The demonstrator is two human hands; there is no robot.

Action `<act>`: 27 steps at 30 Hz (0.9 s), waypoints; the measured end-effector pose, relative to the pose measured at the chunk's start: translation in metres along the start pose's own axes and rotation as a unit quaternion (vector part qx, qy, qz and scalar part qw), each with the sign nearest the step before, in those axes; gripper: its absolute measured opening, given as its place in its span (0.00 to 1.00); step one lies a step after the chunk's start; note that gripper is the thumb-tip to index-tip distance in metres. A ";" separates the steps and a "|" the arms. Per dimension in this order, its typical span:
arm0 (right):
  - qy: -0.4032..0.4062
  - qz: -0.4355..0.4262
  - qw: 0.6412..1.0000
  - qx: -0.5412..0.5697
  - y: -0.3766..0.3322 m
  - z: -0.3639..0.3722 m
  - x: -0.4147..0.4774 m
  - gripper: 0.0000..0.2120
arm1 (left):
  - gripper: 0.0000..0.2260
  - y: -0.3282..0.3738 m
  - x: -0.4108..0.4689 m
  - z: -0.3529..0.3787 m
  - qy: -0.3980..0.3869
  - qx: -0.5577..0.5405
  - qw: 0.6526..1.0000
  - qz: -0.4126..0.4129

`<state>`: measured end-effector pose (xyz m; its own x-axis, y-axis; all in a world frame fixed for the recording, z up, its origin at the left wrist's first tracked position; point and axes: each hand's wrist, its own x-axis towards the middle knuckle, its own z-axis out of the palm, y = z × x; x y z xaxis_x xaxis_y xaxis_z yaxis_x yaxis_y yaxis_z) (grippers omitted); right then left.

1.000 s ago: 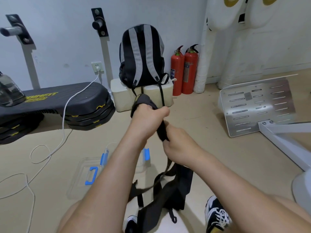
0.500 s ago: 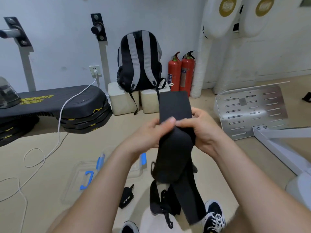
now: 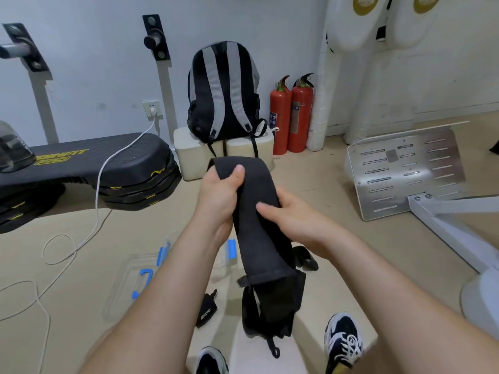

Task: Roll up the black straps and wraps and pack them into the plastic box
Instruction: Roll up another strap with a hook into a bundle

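On the tan floor [image 3: 19, 252] at left lies the clear plastic box [image 3: 121, 298]. My left hand [image 3: 218, 195] grips the black wrap [image 3: 259, 233] at its top end. It hangs lengthwise down toward my knees, with my right hand [image 3: 294, 220] clasping its middle.

Plastic box [image 3: 127, 282] lies on floor, left of wrap [image 3: 259, 228].
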<state>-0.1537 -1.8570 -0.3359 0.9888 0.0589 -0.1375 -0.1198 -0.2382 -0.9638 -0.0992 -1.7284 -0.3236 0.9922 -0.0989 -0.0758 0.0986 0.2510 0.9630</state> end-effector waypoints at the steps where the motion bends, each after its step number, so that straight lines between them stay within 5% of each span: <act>1: 0.006 -0.002 1.000 -0.022 0.003 0.000 0.001 0.11 | 0.09 0.001 0.002 -0.002 0.005 -0.009 1.000 0.000; 7: 0.189 -0.068 0.979 0.030 0.000 -0.002 0.013 0.05 | 0.11 -0.006 -0.012 0.008 -0.078 0.039 0.993 -0.083; 11: 0.281 -0.028 0.958 0.048 -0.001 -0.006 0.020 0.11 | 0.10 -0.017 -0.025 0.013 -0.159 0.081 0.977 -0.118; 14: 0.211 0.013 0.969 0.126 -0.005 -0.012 0.017 0.12 | 0.13 -0.017 -0.019 0.008 -0.127 0.120 0.981 -0.083; 18: 0.076 0.041 0.996 0.000 -0.005 -0.004 0.004 0.11 | 0.11 -0.013 -0.011 0.007 -0.020 0.122 0.992 -0.036; 21: 0.132 0.012 0.991 0.004 -0.002 -0.003 0.007 0.12 | 0.09 -0.009 -0.012 0.008 -0.036 0.119 0.991 -0.057; 24: 0.214 -0.005 0.976 -0.028 -0.002 -0.007 0.009 0.26 | 0.08 -0.005 -0.019 0.008 -0.117 0.109 0.982 -0.103; 27: 0.202 -0.036 0.978 -0.032 0.002 -0.007 0.012 0.16 | 0.07 -0.006 -0.022 0.008 -0.115 0.092 0.986 -0.083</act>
<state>-0.1414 -1.8636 -0.3381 0.9508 -0.3066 0.0449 -0.0546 -0.3084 -0.9497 -0.1223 -1.7351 -0.3260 0.9181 -0.3446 -0.1957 0.2213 0.0360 0.9745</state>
